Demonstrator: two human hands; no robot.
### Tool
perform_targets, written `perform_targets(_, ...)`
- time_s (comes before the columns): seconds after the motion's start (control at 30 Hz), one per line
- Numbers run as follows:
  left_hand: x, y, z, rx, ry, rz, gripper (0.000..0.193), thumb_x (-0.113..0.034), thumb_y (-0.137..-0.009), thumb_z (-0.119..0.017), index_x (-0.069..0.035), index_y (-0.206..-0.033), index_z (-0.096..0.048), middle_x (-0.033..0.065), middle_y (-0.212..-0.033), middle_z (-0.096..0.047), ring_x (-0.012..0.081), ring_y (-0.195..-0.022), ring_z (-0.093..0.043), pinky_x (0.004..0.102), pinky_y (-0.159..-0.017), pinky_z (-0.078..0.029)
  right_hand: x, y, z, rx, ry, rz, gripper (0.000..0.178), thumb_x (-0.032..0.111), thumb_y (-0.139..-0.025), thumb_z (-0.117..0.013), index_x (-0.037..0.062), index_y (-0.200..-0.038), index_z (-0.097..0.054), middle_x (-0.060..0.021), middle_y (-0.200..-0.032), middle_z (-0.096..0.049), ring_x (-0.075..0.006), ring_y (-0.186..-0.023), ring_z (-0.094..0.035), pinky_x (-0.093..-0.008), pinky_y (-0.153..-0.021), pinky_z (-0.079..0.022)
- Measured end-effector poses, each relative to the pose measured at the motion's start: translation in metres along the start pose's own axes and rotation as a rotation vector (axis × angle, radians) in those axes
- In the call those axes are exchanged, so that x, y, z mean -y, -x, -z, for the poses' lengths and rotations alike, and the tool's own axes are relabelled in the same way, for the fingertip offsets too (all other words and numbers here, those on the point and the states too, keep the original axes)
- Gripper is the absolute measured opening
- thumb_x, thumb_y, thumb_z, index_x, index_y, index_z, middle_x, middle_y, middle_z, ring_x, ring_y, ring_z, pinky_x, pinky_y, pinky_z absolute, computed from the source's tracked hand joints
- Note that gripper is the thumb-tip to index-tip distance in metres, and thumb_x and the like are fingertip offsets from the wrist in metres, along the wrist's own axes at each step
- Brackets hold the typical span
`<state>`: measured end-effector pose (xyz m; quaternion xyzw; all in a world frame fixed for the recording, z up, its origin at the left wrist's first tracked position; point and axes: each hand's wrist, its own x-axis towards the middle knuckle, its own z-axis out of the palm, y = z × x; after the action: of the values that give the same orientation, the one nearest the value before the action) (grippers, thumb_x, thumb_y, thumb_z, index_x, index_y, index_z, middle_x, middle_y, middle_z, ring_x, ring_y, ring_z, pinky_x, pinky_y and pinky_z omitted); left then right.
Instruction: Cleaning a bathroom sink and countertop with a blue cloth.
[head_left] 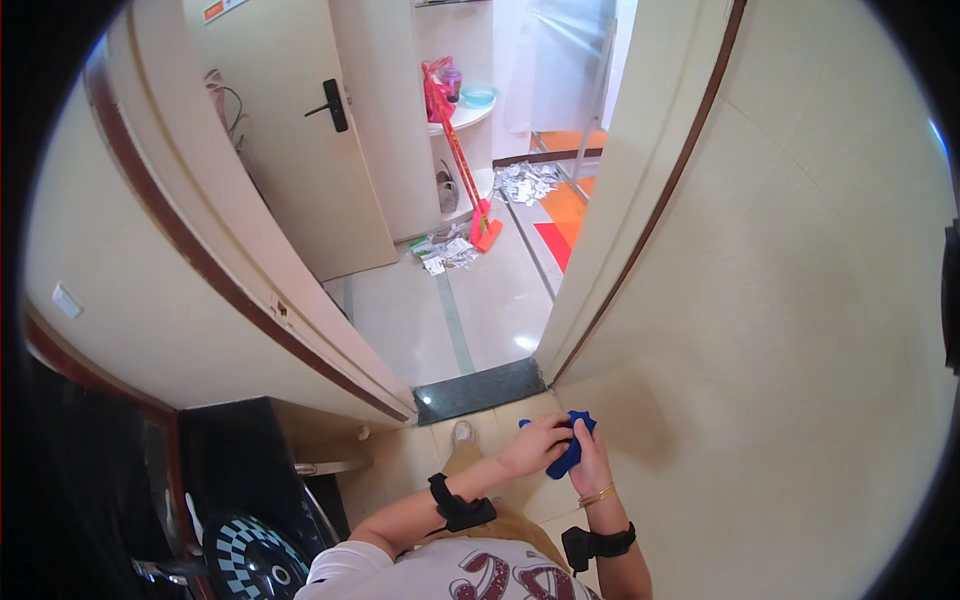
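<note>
A crumpled dark blue cloth [565, 463] is bunched between my two hands, in front of my body. My right hand [592, 462] grips it from the right, thumb up along the fabric. From the left, my left hand [535, 447] closes its fingers over the cloth, and a small blue bit shows past its far side. Parts of the cloth are hidden by my fingers. Black straps with small boxes sit round both forearms, and a gold bracelet circles my right wrist.
Ahead lies a doorway with a dark stone threshold [480, 391] and an open door [300, 140] at left. Beyond are a red-handled broom [462, 165], a paper scrap pile [447, 252] and corner shelves. A wall stands close on my right; a checkered round seat [255, 560] is lower left.
</note>
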<state>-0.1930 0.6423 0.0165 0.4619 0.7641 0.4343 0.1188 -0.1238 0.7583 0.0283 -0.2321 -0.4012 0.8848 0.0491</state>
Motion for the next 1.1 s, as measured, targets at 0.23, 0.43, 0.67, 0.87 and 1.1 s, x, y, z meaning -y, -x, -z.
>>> perform_targets(0.23,0.035,-0.041,0.035,0.075,0.588,0.303,0.033,-0.014,-0.085,-0.051,0.000,-0.114,-0.043,0.0131,-0.114,-0.049,0.0194,-0.106,-0.047,0.0309,-0.090,-0.039,0.013,-0.045,0.004,-0.063,-0.067,0.026,0.022,0.020,-0.087,-0.051,0.0025,-0.100,-0.051,-0.0059,-0.082,-0.058,-0.0158,-0.075,-0.057,-0.0286,-0.070,-0.047)
perform_targets(0.43,0.098,-0.085,0.098,0.399,0.517,0.228,0.057,-0.020,-0.080,-0.060,-0.001,-0.126,-0.034,0.0139,-0.119,-0.047,0.0212,-0.111,-0.045,0.0315,-0.096,-0.034,0.025,-0.120,-0.047,-0.169,-0.045,0.031,0.017,0.017,-0.086,-0.051,0.0030,-0.096,-0.051,-0.0057,-0.080,-0.057,-0.0145,-0.072,-0.056,-0.0274,-0.066,-0.048)
perform_targets(0.67,0.152,-0.177,0.189,0.728,0.521,0.352,0.107,-0.041,-0.067,-0.072,0.010,-0.131,-0.003,0.0281,-0.128,-0.030,0.0295,-0.121,-0.033,0.0317,-0.100,-0.027,0.044,-0.242,-0.143,-0.381,0.011,0.049,0.023,0.019,-0.085,-0.053,0.0036,-0.102,-0.052,-0.0029,-0.088,-0.057,-0.0119,-0.078,-0.056,-0.0252,-0.069,-0.046)
perform_targets(0.87,0.228,-0.217,0.223,0.434,0.621,0.404,0.099,-0.028,-0.068,-0.072,0.010,-0.130,-0.004,0.0236,-0.128,-0.031,0.0258,-0.118,-0.038,0.0312,-0.096,-0.033,0.070,-0.333,-0.210,-0.345,-0.051,0.023,0.020,0.018,-0.085,-0.052,0.0037,-0.099,-0.051,-0.0046,-0.080,-0.057,-0.0110,-0.068,-0.056,-0.0229,-0.061,-0.048)
perform_targets(1.1,0.273,-0.280,0.311,0.166,0.575,0.550,0.056,-0.012,-0.075,-0.061,-0.001,-0.121,-0.032,0.0127,-0.107,-0.051,0.0185,-0.096,-0.052,0.0296,-0.083,-0.043,0.090,-0.437,-0.236,-0.302,0.145,0.191,0.032,0.019,-0.085,-0.052,0.0038,-0.112,-0.044,-0.0067,-0.101,-0.055,-0.0126,-0.092,-0.052,-0.0274,-0.079,-0.042)
